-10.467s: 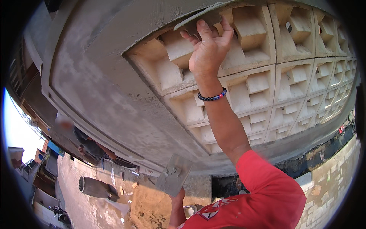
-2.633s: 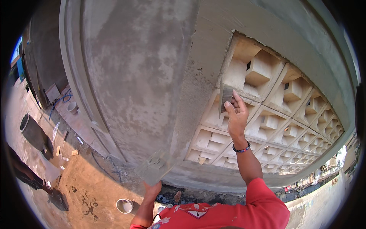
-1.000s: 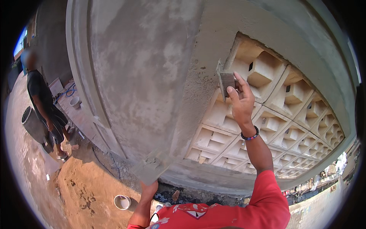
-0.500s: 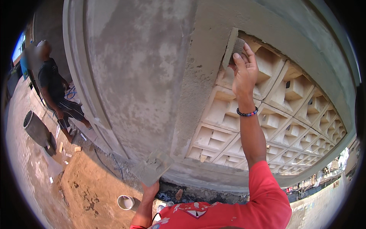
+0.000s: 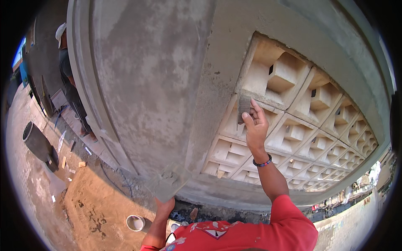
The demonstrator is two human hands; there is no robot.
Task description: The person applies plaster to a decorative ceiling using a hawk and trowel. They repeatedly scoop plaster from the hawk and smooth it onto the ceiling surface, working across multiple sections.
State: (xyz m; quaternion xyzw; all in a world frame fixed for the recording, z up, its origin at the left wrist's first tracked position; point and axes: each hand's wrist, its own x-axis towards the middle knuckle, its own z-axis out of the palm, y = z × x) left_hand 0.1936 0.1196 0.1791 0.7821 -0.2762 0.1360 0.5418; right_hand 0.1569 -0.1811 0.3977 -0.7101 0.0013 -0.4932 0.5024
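My right hand is closed on a small grey plastering float. It is held nearly edge-on against the left border of the block screen, where plaster meets the pale, pierced vent blocks. Low at the left, my left hand grips a flat mortar board from below. A lump of wet grey mortar lies on that board; most of the left fingers are hidden beneath it. Damp grey plaster forms a band around the screen, beside a broad, blotchy wall panel.
A person in a white cap stands left, partly behind the wall's moulded edge. On the ground are a dark drum, a sand pile, a white bucket and small scraps. A wet dark strip runs along the wall's foot.
My right hand has slid the float down from the screen's upper left corner along its left border. My left hand stays nearly still. The other person has moved right, partly behind the wall edge.
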